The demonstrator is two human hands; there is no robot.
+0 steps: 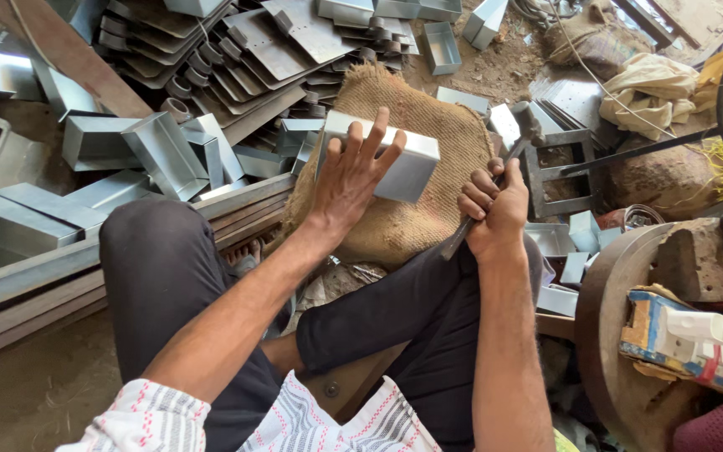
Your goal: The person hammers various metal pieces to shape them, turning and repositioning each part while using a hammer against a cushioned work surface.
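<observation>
**A:** Right in the middle of the floor mess, the left hand [351,180] is spread flat, fingers apart, pressing on a folded sheet-metal box [395,159]. That box sits on a burlap-covered block [403,218] just past the knees.

**B:** Yeah, and the right hand [495,213] is a fist clamped round the handle of a hammer [522,125], head raised just right of the box, not touching it.

**A:** Loads more metal boxes [140,155] piled far left, flat cut sheets [236,59] stacked behind.

**B:** Rags [650,84] far right, and a round wooden stump [629,335] near right.
</observation>
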